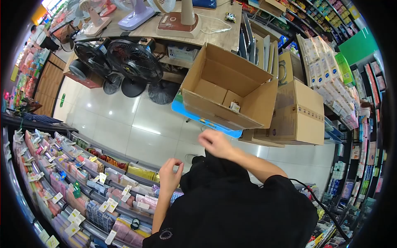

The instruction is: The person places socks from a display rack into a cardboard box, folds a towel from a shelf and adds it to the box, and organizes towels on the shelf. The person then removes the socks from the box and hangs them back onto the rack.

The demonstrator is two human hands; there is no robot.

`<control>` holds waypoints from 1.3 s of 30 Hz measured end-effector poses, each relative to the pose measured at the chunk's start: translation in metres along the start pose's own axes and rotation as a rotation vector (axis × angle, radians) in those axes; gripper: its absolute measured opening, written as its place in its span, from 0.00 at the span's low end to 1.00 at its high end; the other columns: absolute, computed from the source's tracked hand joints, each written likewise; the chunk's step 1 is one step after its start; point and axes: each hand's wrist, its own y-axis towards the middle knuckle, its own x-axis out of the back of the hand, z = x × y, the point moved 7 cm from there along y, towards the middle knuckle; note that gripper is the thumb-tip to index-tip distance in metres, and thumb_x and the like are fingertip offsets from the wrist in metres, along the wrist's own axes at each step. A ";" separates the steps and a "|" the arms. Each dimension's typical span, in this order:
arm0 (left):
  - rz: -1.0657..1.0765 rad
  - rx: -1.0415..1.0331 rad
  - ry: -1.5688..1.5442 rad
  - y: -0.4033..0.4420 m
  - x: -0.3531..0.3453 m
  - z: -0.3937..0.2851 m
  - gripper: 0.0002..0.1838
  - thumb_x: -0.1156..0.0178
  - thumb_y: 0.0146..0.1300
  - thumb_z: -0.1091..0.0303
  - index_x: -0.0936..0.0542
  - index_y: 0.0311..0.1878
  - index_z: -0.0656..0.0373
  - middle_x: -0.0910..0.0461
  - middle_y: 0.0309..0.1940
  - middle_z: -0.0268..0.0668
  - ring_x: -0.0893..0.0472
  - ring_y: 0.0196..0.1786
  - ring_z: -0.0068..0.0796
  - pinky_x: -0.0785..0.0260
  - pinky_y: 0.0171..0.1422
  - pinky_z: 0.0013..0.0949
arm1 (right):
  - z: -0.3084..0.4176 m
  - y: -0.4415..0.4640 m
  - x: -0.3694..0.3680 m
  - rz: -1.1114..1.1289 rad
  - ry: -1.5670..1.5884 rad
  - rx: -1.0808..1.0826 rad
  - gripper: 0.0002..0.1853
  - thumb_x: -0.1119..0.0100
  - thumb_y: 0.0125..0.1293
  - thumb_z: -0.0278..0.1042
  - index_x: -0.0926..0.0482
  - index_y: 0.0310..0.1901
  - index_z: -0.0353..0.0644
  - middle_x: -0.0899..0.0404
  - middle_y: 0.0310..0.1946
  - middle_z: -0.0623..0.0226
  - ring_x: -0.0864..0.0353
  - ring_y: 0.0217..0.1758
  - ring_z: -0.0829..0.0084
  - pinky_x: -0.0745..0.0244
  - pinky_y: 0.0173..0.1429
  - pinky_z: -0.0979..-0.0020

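My left hand (pixel 170 174) is raised over the edge of the racks of packaged goods, its fingers loosely bent with the thumb apart; no object shows in it. My right hand (pixel 216 143) hovers in front of my body, its fingers curled in and nothing visible in them. Just beyond it, an open cardboard box (pixel 223 108) is tilted toward me on a blue surface (pixel 194 116). Inside the box lies a small white-labelled item (pixel 235 106), along with a smaller brown carton (pixel 210 90).
A taped carton (pixel 298 113) stands right of the open box. Black floor fans (pixel 134 62) sit under a wooden table (pixel 215 31) carrying desk fans (pixel 136 17). Packaged textiles (pixel 99 215) with price tags fill the racks at left. Stocked shelves (pixel 359 157) line the right.
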 end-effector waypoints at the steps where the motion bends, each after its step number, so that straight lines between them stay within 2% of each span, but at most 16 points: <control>1: -0.023 -0.021 0.012 -0.001 0.000 0.001 0.05 0.35 0.59 0.77 0.22 0.34 0.64 0.19 0.30 0.43 0.17 0.36 0.42 0.27 0.42 0.37 | -0.003 0.009 0.026 -0.087 -0.025 -0.015 0.04 0.39 0.64 0.28 0.21 0.37 0.36 0.19 0.31 0.57 0.18 0.34 0.58 0.22 0.40 0.63; 5: -0.065 0.018 0.048 -0.003 -0.003 0.009 0.04 0.35 0.60 0.76 0.22 0.34 0.64 0.20 0.30 0.43 0.18 0.36 0.45 0.28 0.41 0.39 | -0.042 0.048 0.119 -0.330 -0.172 -0.073 0.05 0.40 0.66 0.28 0.21 0.39 0.36 0.20 0.31 0.58 0.19 0.31 0.66 0.24 0.37 0.67; 8: -0.067 0.079 0.088 -0.001 -0.011 0.018 0.04 0.36 0.61 0.76 0.21 0.36 0.65 0.19 0.31 0.44 0.18 0.36 0.42 0.27 0.43 0.37 | -0.113 0.077 0.162 -0.336 -0.188 -0.256 0.08 0.40 0.67 0.31 0.22 0.42 0.36 0.16 0.34 0.56 0.15 0.37 0.63 0.20 0.43 0.66; 11: -0.088 0.166 0.082 0.001 -0.022 0.022 0.05 0.36 0.61 0.75 0.21 0.39 0.64 0.19 0.33 0.44 0.18 0.36 0.42 0.27 0.43 0.37 | -0.201 0.099 0.176 -0.147 -0.337 -0.446 0.12 0.39 0.65 0.35 0.21 0.44 0.37 0.14 0.38 0.53 0.14 0.43 0.57 0.21 0.49 0.60; 15: -0.055 0.266 0.177 -0.001 -0.043 0.033 0.07 0.36 0.61 0.74 0.21 0.41 0.62 0.20 0.36 0.45 0.18 0.39 0.45 0.27 0.43 0.41 | -0.368 0.093 0.158 -0.029 -0.398 -0.610 0.12 0.37 0.63 0.35 0.19 0.45 0.38 0.14 0.39 0.53 0.14 0.45 0.58 0.20 0.51 0.61; 17: -0.047 0.329 0.219 -0.002 -0.052 0.036 0.08 0.36 0.61 0.73 0.21 0.42 0.63 0.20 0.35 0.45 0.18 0.39 0.46 0.27 0.43 0.42 | -0.427 0.072 0.133 0.238 -0.575 -0.754 0.12 0.37 0.62 0.35 0.18 0.46 0.40 0.14 0.43 0.51 0.16 0.51 0.53 0.21 0.56 0.57; 20: -0.004 0.462 0.237 -0.014 -0.071 0.040 0.09 0.36 0.61 0.73 0.20 0.44 0.63 0.20 0.37 0.46 0.18 0.38 0.45 0.28 0.42 0.42 | -0.477 0.053 0.101 0.533 -0.627 -0.933 0.18 0.39 0.62 0.33 0.17 0.54 0.45 0.17 0.51 0.52 0.19 0.59 0.54 0.24 0.62 0.57; 21: -0.001 0.531 0.224 -0.020 -0.079 0.045 0.10 0.35 0.61 0.73 0.20 0.44 0.63 0.20 0.37 0.46 0.18 0.38 0.44 0.28 0.42 0.42 | -0.496 0.046 0.090 0.549 -0.617 -0.936 0.18 0.39 0.62 0.33 0.17 0.54 0.45 0.17 0.51 0.52 0.19 0.59 0.54 0.24 0.62 0.57; 23: 0.057 0.611 0.226 -0.028 -0.099 0.046 0.11 0.35 0.61 0.73 0.20 0.45 0.63 0.20 0.38 0.46 0.18 0.38 0.43 0.28 0.42 0.41 | -0.533 0.035 0.062 0.558 -0.706 -0.776 0.17 0.43 0.62 0.29 0.17 0.53 0.44 0.17 0.51 0.51 0.19 0.58 0.52 0.26 0.63 0.57; 24: 0.107 0.673 0.220 -0.035 -0.109 0.047 0.12 0.35 0.60 0.73 0.20 0.46 0.63 0.20 0.39 0.46 0.18 0.38 0.42 0.28 0.42 0.41 | -0.525 0.037 0.055 0.693 -0.677 -0.727 0.19 0.45 0.61 0.26 0.19 0.55 0.45 0.19 0.56 0.54 0.24 0.65 0.52 0.27 0.65 0.58; 25: 0.145 0.738 0.197 -0.041 -0.119 0.049 0.13 0.34 0.60 0.73 0.21 0.48 0.62 0.20 0.40 0.45 0.18 0.36 0.40 0.28 0.42 0.40 | -0.519 0.038 0.056 0.716 -0.666 -0.731 0.19 0.45 0.61 0.26 0.19 0.55 0.45 0.19 0.56 0.54 0.24 0.65 0.52 0.27 0.65 0.58; 27: 0.148 0.822 0.086 -0.048 -0.137 0.049 0.14 0.34 0.60 0.72 0.21 0.49 0.62 0.20 0.41 0.45 0.17 0.36 0.40 0.27 0.42 0.39 | -0.513 0.043 0.043 0.849 -0.770 -0.549 0.20 0.47 0.63 0.27 0.20 0.57 0.47 0.22 0.60 0.59 0.32 0.71 0.55 0.32 0.69 0.58; 30: 0.171 0.930 0.045 -0.051 -0.154 0.042 0.15 0.34 0.60 0.72 0.22 0.50 0.63 0.20 0.42 0.45 0.17 0.36 0.40 0.26 0.42 0.39 | -0.540 0.035 0.028 0.887 -0.820 -0.554 0.19 0.50 0.66 0.28 0.21 0.58 0.49 0.25 0.62 0.62 0.37 0.74 0.57 0.38 0.73 0.56; 33: 0.172 0.947 0.055 -0.042 -0.164 0.031 0.16 0.34 0.60 0.71 0.22 0.51 0.63 0.19 0.43 0.46 0.16 0.38 0.40 0.25 0.43 0.38 | -0.553 0.036 0.027 0.828 -0.843 -0.517 0.18 0.52 0.68 0.30 0.21 0.57 0.49 0.25 0.61 0.60 0.37 0.74 0.57 0.42 0.75 0.54; 37: 0.256 0.908 0.124 -0.025 -0.165 0.022 0.15 0.35 0.62 0.71 0.22 0.51 0.63 0.19 0.43 0.47 0.15 0.40 0.41 0.25 0.45 0.38 | -0.564 0.042 0.027 0.872 -0.859 -0.487 0.18 0.49 0.67 0.28 0.19 0.56 0.47 0.29 0.66 0.58 0.41 0.77 0.56 0.45 0.77 0.53; 39: 0.228 1.009 0.045 -0.036 -0.167 0.029 0.15 0.36 0.62 0.71 0.22 0.52 0.64 0.19 0.43 0.48 0.15 0.40 0.42 0.25 0.45 0.39 | -0.548 0.052 0.037 1.011 -0.923 -0.454 0.16 0.41 0.62 0.28 0.16 0.51 0.44 0.26 0.64 0.56 0.35 0.74 0.57 0.39 0.74 0.56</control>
